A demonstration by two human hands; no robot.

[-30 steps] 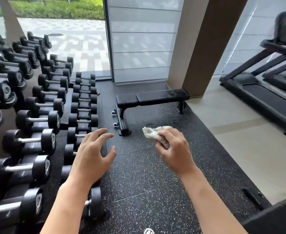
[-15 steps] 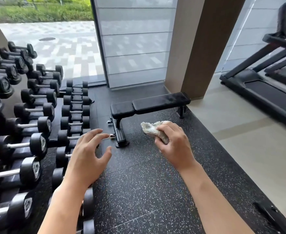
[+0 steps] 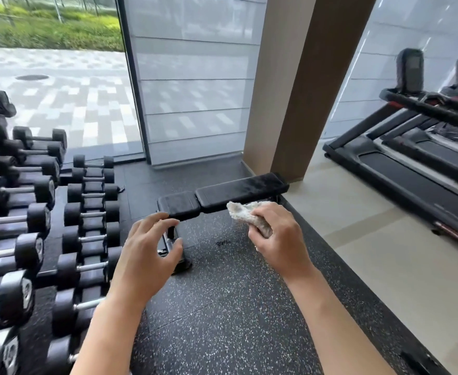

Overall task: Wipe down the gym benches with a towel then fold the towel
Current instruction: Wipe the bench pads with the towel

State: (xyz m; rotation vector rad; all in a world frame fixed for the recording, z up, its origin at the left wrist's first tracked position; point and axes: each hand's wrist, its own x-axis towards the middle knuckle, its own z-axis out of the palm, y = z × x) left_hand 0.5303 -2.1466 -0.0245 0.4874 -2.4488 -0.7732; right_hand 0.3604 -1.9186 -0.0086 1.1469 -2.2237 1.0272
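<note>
Right grip (image 3: 278, 234) clutching bunched towel (image 3: 245, 213), left grip (image 3: 148, 253) spread, bench (image 3: 222, 197) beyond

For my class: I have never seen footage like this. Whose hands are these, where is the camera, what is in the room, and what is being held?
There is no machine here. The picture comes from one wide-angle camera worn on a person's head, looking forward and down, so the two bare arms reaching out from the bottom edge are the wearer's own. The right hand grips a crumpled pale towel. The left hand holds nothing, its fingers spread and relaxed. Ahead, on the dark speckled floor, stands a flat black bench; neither hand touches it yet. On the left are rows of black dumbbells. On the right stands a treadmill, and a window shows paving and greenery outside.
</note>
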